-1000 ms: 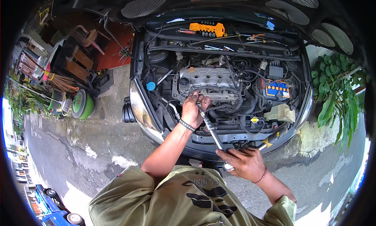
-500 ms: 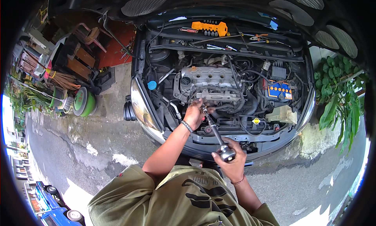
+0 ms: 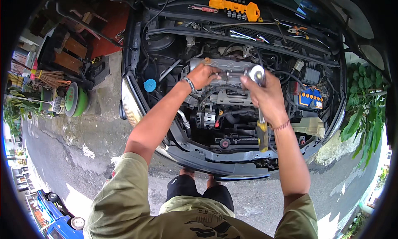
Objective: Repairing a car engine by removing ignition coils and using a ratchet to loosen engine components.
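A ratchet wrench (image 3: 262, 137) with a yellow and black handle hangs from my right hand (image 3: 269, 97), which is closed round its shiny head. From that head an extension bar (image 3: 235, 74) runs leftward, roughly level, above the silver engine cover (image 3: 238, 66). At the bar's far end my left hand (image 3: 201, 77) is closed, fingers pinched about its tip; whether a socket sits there is hidden by the fingers and slight blur. Below both hands lie a metal bracket (image 3: 232, 99) and the ribbed alternator (image 3: 205, 119).
Along the cowl lie an orange socket holder (image 3: 236, 8), a red-handled wrench (image 3: 203, 8), pliers (image 3: 297, 30) and chrome bars (image 3: 242, 35). The battery (image 3: 311, 97) stands at the right, beside a pale plastic tank (image 3: 309, 127). The raised hood overhangs the far side.
Both hands have risen from the engine's front edge to above its cover, carrying the ratchet and extension. The bar has swung from slanting to level. My view has shifted slightly.
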`<action>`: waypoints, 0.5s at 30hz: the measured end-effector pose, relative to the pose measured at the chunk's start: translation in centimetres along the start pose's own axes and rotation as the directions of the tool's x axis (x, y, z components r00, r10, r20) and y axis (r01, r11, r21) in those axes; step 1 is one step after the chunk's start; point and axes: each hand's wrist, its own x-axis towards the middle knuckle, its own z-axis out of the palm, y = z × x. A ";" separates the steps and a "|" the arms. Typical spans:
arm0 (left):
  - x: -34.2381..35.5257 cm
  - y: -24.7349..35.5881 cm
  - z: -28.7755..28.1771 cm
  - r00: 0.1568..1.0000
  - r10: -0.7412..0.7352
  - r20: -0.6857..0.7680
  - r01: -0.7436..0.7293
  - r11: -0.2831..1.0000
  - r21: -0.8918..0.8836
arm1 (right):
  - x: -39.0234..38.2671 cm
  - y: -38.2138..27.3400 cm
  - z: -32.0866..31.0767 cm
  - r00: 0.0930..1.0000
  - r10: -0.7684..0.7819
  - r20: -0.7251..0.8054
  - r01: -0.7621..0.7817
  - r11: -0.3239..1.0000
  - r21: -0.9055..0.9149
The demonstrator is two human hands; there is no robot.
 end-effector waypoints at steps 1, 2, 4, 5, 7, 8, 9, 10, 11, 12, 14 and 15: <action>1.1 -1.7 0.3 0.999 -0.034 -0.008 0.034 0.999 0.034 | 2.8 0.8 0.6 1.000 -0.016 0.018 0.017 0.998 -0.055; 1.8 -3.6 0.9 0.999 -0.042 0.002 0.041 0.999 0.022 | 5.2 1.0 1.5 0.998 0.046 0.041 -0.045 0.999 -0.021; 3.4 -6.7 2.1 0.995 -0.084 -0.050 0.081 0.995 -0.063 | 9.1 2.1 3.2 0.997 0.064 0.053 -0.065 0.997 0.029; 3.5 -7.7 2.8 0.995 -0.087 -0.042 0.084 0.994 -0.073 | 10.4 2.6 3.9 0.994 0.079 0.070 -0.082 0.996 0.044; 3.9 -9.4 3.8 0.997 -0.057 -0.049 0.053 0.996 -0.074 | 12.3 3.3 4.9 0.990 0.130 0.060 -0.129 0.991 -0.017; 3.7 -10.4 4.5 0.998 -0.039 -0.043 0.034 0.994 -0.107 | 12.9 3.4 5.6 0.984 0.166 0.059 -0.162 0.984 -0.073; 3.6 -11.4 5.1 0.998 -0.041 -0.042 0.036 0.993 -0.113 | 13.5 3.5 6.3 0.984 0.171 0.059 -0.166 0.983 -0.076; 3.5 -12.2 5.6 0.997 -0.034 -0.068 0.026 0.993 -0.112 | 14.0 3.6 6.8 0.980 0.185 0.070 -0.179 0.980 -0.091; 3.8 -12.1 6.1 0.995 -0.019 -0.093 0.008 0.993 -0.120 | 14.4 3.9 6.8 0.977 0.203 0.072 -0.194 0.975 -0.112; 4.2 -11.9 6.2 0.995 -0.099 -0.029 0.093 0.983 -0.156 | 14.8 4.2 6.8 0.976 0.208 0.060 -0.199 0.972 -0.122; 4.2 -12.3 6.9 0.993 -0.096 -0.063 0.083 0.980 -0.180 | 15.5 5.1 6.9 0.966 0.221 0.137 -0.212 0.974 -0.073; 4.0 -13.3 7.0 0.989 -0.106 -0.100 0.086 0.978 -0.188 | 15.6 5.2 7.3 0.967 0.216 0.139 -0.207 0.975 -0.076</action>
